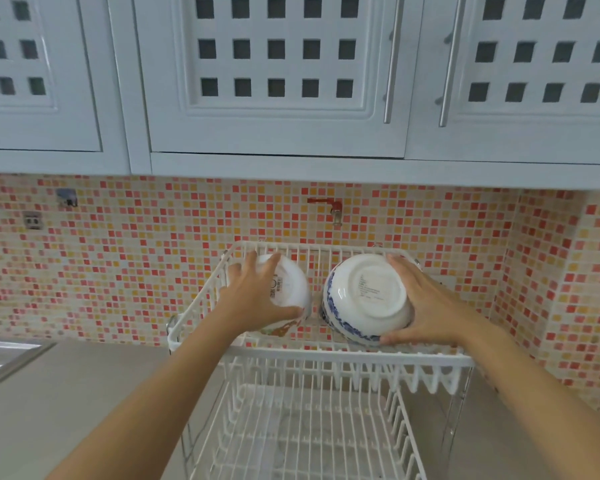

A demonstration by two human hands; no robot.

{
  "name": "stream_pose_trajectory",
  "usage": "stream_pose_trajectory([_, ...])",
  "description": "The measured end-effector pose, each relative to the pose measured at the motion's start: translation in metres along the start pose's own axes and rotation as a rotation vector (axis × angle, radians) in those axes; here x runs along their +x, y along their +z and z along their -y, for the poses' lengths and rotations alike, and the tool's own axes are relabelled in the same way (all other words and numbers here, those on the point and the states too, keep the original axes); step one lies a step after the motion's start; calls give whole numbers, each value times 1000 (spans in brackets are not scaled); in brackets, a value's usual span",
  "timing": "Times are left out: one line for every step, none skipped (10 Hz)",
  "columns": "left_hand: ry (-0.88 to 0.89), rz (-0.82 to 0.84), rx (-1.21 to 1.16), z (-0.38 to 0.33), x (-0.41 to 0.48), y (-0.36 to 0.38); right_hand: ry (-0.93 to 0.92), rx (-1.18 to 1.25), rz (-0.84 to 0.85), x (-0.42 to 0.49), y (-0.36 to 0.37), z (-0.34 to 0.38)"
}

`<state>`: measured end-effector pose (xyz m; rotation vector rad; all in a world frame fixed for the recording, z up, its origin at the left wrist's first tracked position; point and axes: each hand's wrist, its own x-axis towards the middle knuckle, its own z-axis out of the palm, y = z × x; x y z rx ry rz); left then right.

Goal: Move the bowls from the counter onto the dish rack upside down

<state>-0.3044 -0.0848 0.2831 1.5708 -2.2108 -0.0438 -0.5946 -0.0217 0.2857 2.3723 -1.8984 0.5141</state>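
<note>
Two bowls are reaching the dish rack [321, 355] top tier upside down: our left hand [257, 292] is gripping the red-patterned bowl [291, 289], our right hand [426, 306] the blue-patterned bowl [368, 296]. Only releasing seems left; the table [66, 393] is showing no more.

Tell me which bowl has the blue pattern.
The bowl under the right hand: the blue-patterned bowl carries a blue band near its rim. The other bowl, under the left hand, shows none.
</note>
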Motion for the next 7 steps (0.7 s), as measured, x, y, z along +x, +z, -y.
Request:
stream_pose_trajectory([7,3,-5,-1,-3,-2,9,-12,17,0,-2,1])
stream_pose_trajectory([7,20,9,-3,-6,-2,23,-32,21,-2,-3,2])
stream_pose_trajectory([-3,41,58,-5,-11,-3,68,-19,42,-8,-4,2])
stream_pose_trajectory([-9,-28,33,-7,-16,-13,106,27,47,-18,-8,9])
stream_pose_trajectory([46,-194,-77,-10,-29,-38,134,64,18,-36,-22,33])
stream_pose_trajectory([119,-240,-144,-15,-39,-58,129,61,-57,-42,-28,59])
stream_pose_trajectory([233,-178,-140,-28,-58,-89,119,68,-179,-44,-37,97])
